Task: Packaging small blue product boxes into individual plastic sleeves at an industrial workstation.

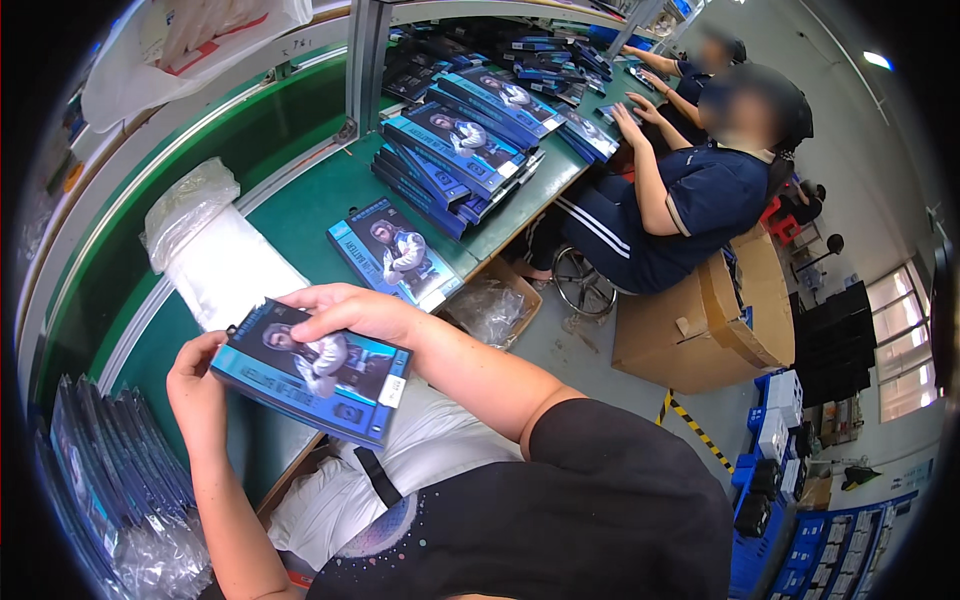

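A flat blue and black printed box (300, 385) is held between my two hands, above the near edge of the green table. My left hand (197, 370) grips its left end by the corner. My right hand (345, 312) lies over the far edge, thumb on the printed face and the other fingers hidden behind. Just beyond, a matching box (390, 250) lies face up on the table. To its left rest a stack of white plastic bags (225, 265) and a crumpled clear bag (190, 205).
Stacked boxes (455, 140) stand further along the table (300, 200), with a heap of more behind. Bagged boxes (115, 450) stand upright at the lower left. Two co-workers sit at right; the nearer person (715, 200) is beside a large cardboard carton (700, 320). A metal post (366, 70) rises at the table's back.
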The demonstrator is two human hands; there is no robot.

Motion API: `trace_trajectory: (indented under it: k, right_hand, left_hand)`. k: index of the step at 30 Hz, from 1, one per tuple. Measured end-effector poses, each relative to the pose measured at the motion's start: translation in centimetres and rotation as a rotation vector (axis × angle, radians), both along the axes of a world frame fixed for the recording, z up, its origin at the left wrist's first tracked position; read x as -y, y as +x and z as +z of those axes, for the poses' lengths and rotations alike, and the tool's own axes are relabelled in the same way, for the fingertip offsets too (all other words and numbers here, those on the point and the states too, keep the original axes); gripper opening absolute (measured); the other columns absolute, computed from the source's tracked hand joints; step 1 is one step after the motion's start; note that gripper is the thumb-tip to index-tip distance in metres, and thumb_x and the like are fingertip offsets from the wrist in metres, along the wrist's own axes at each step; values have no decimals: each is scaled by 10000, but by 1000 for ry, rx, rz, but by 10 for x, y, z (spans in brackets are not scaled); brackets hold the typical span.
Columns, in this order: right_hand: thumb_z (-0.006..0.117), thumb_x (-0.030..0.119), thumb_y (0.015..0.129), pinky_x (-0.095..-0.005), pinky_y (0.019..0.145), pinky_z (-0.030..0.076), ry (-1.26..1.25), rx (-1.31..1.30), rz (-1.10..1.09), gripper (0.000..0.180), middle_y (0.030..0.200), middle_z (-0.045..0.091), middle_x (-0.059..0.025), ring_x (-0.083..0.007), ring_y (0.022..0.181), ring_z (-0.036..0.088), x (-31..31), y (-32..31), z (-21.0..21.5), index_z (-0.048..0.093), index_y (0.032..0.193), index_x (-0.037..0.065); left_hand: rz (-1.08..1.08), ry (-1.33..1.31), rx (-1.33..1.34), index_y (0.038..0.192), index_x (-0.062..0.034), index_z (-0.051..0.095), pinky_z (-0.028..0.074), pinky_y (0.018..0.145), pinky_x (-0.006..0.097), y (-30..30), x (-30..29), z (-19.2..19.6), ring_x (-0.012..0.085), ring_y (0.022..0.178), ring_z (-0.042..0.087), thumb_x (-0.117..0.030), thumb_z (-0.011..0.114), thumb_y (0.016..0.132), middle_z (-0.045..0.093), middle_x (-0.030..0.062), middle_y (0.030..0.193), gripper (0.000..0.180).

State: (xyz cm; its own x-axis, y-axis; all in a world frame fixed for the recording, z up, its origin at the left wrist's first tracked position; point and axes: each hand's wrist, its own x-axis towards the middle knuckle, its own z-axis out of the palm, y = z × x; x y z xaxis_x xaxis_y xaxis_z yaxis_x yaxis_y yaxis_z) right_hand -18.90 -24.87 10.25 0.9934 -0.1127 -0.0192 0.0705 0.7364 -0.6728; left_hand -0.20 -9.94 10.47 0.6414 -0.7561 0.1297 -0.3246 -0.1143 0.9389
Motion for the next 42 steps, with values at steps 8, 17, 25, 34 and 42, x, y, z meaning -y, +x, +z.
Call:
trace_trajectory:
  k: [8,17,25,34,42]
  right_hand:
    - [639,4,779,-280,878,481,-301,-92,-196,634,1114,617,-171,-172,974,625,-8,1,-11,350,1329,-119]
    - [621,38,840,-311,961,416,-564,-178,-480,578,1223,510,-180,-193,1128,512,-46,1,-14,332,1331,-65]
    - [722,46,773,-236,719,493,-495,-200,-563,291,903,627,-81,-105,860,609,-48,-19,0,485,940,15]
    - [751,113,780,-205,633,461,-586,-153,-262,223,816,630,-13,-48,730,566,-67,-18,0,598,890,-8]
    - [803,120,668,-304,771,515,-1030,12,-103,1045,991,631,-154,-176,868,637,-61,-36,34,130,1465,54]
  left_hand:
    - [-73,70,-81,972,29,647,479,660,215,2,-17,10,86,705,573,-10,595,852,621,30,816,137]
    - [12,-71,759,946,21,603,461,648,306,-42,-25,17,214,722,571,89,553,801,550,110,800,168]
    - [-55,-187,771,998,12,595,454,670,304,-66,-48,11,204,720,558,92,586,807,578,88,811,207]
    - [-90,-461,-1083,1185,3,527,493,871,353,-73,-49,-5,211,972,618,-230,536,930,620,119,1108,346]
    - [-60,-464,-1092,1232,24,486,461,942,385,-55,-53,15,239,1052,593,-266,491,946,586,131,1184,407]
